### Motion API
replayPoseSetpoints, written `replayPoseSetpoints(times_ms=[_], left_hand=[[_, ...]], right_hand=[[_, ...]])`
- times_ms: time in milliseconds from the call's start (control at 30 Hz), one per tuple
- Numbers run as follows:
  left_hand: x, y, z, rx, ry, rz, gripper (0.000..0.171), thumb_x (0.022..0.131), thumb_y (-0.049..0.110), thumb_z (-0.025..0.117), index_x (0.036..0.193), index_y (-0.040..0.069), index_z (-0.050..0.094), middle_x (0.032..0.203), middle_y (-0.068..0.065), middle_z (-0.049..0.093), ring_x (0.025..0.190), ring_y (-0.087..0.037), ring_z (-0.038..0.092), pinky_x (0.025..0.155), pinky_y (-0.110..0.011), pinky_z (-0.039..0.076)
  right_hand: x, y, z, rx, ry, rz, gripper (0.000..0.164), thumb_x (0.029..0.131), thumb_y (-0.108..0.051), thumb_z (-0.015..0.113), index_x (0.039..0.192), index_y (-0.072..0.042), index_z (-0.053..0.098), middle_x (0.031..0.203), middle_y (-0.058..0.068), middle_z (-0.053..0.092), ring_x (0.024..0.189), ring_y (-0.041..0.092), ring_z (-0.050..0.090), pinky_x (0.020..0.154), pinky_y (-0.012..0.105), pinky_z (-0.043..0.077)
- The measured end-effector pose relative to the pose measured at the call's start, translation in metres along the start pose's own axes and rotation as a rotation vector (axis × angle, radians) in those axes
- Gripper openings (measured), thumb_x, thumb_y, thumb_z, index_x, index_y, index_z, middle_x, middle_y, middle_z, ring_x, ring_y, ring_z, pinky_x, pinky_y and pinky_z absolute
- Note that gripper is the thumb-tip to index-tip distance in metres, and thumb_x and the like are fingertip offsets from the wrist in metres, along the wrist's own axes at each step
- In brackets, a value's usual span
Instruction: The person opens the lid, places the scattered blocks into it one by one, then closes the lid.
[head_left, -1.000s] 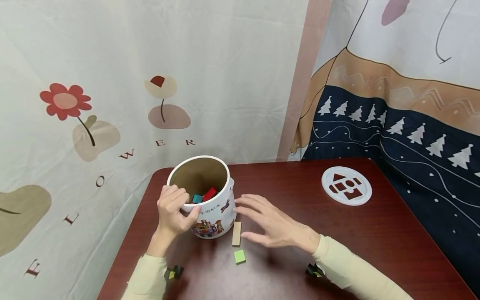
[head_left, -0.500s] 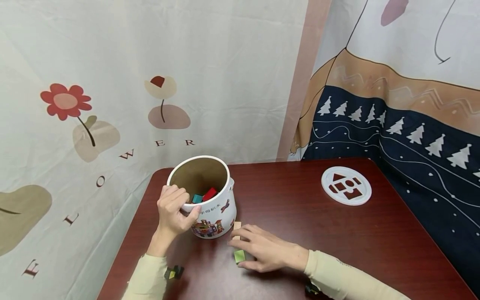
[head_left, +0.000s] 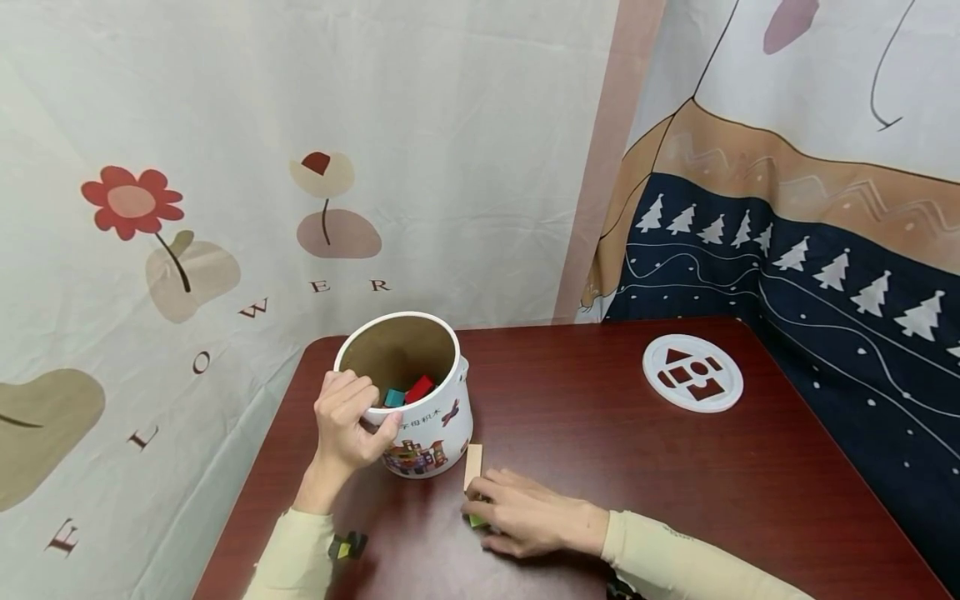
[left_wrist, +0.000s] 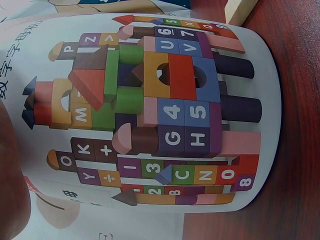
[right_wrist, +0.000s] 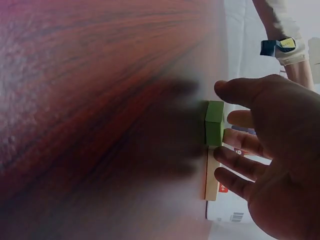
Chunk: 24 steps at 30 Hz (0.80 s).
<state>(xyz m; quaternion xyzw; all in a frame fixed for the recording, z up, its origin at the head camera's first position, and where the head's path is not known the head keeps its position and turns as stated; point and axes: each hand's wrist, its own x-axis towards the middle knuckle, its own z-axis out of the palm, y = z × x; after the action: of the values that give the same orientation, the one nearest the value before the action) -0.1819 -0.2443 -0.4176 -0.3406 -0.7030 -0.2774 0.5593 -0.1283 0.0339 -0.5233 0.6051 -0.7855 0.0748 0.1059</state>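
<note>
My left hand (head_left: 347,417) grips the near rim of a white bucket (head_left: 435,432), thumb on the outside and fingers over the edge. A red block (head_left: 420,388) and a teal block (head_left: 394,398) show inside it. In the left wrist view the bucket's printed side (left_wrist: 165,115) fills most of the frame. My right hand (head_left: 528,512) is over a small green block (head_left: 477,522), partly covering it. The right wrist view has its thumb and fingers spread around the green block (right_wrist: 215,122), not closed on it. A plain wooden strip block (right_wrist: 212,175) lies end to end with it.
A white round lid (head_left: 678,400) with shaped cut-outs lies at the far right of the dark red table (head_left: 585,400). Behind the table hang a flower-print cloth (head_left: 465,167) and a navy cloth with trees (head_left: 825,333).
My right hand has come down and toward me, from beside the bucket and wooden strip to over the green block. The left hand and bucket have stayed put.
</note>
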Motion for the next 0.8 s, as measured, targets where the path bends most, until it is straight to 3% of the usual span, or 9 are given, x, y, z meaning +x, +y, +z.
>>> replayPoseSetpoints(times_ms=[400, 800], left_hand=[[-0.0033, -0.0006, 0.0005, -0.001, 0.002, 0.001, 0.041, 0.075, 0.033, 0.059, 0.052, 0.012, 0.033, 0.053, 0.004, 0.024, 0.050, -0.017, 0.024, 0.055, -0.039, 0.023], [-0.0019, -0.0009, 0.0005, 0.003, 0.000, 0.003, 0.040, 0.073, 0.031, 0.059, 0.052, 0.011, 0.032, 0.053, 0.004, 0.023, 0.050, -0.017, 0.023, 0.055, -0.040, 0.023]], right_hand=[[0.0018, -0.0010, 0.0069, 0.021, 0.028, -0.029, 0.017, 0.087, -0.028, 0.076, 0.100, -0.018, 0.069, 0.098, -0.005, 0.051, 0.086, 0.008, 0.047, 0.081, 0.025, 0.049], [0.0023, -0.0002, 0.0065, 0.024, 0.027, -0.032, 0.017, 0.086, -0.026, 0.077, 0.099, -0.017, 0.071, 0.099, -0.004, 0.054, 0.088, 0.008, 0.050, 0.084, 0.024, 0.049]])
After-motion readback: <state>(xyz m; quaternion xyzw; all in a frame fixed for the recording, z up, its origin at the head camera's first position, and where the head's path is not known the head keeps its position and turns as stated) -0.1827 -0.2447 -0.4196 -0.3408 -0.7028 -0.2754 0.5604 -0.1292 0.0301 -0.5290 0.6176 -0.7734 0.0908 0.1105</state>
